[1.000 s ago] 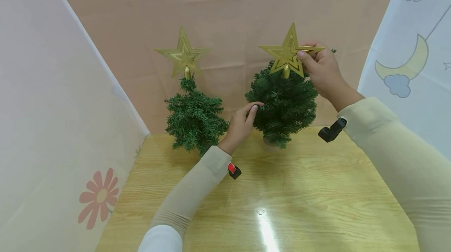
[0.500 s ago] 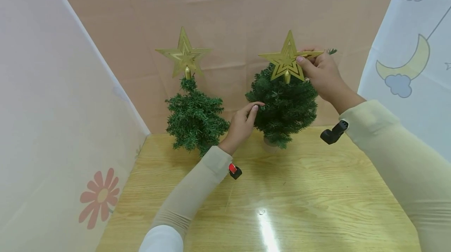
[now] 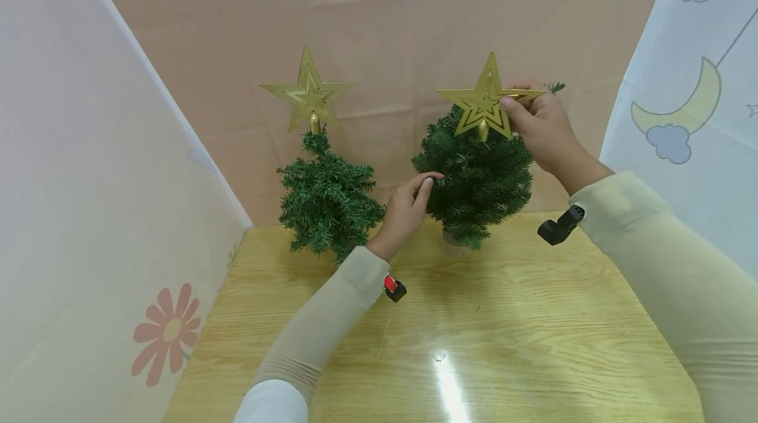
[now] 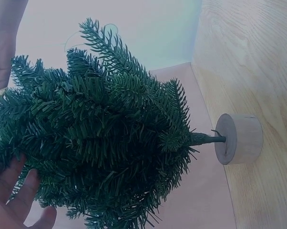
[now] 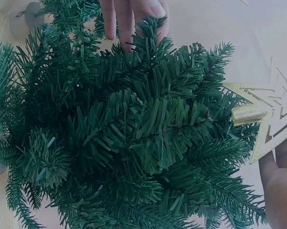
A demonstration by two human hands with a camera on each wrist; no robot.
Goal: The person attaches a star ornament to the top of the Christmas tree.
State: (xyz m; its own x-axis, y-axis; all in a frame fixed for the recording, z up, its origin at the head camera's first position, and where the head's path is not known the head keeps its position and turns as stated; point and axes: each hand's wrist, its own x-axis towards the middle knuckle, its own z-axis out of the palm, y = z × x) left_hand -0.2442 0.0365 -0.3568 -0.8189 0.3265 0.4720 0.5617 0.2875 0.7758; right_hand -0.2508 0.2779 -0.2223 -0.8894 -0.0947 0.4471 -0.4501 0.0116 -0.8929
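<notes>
A gold star topper (image 3: 481, 102) stands upright at the top of the right-hand small Christmas tree (image 3: 482, 176). My right hand (image 3: 547, 127) pinches one of its side points between thumb and fingers. The right wrist view shows the star's short gold socket (image 5: 248, 114) beside the upper branches; whether it sits over the tip is hidden. At the tree's left side, my left hand (image 3: 404, 211) holds a branch tip between thumb and fingers. In the left wrist view, a thin trunk rises from a round wooden base (image 4: 241, 139).
Left of my left forearm stands another green tree (image 3: 328, 196), with a gold star (image 3: 309, 91) at its top. Both trees are on the wooden table (image 3: 521, 318). A beige cloth (image 3: 379, 28) hangs behind, with printed white cloths (image 3: 106, 179) at the sides.
Over the last second my right hand has lowered the star slightly toward the right tree's top, mostly in the first half. The left hand has stayed at its branch.
</notes>
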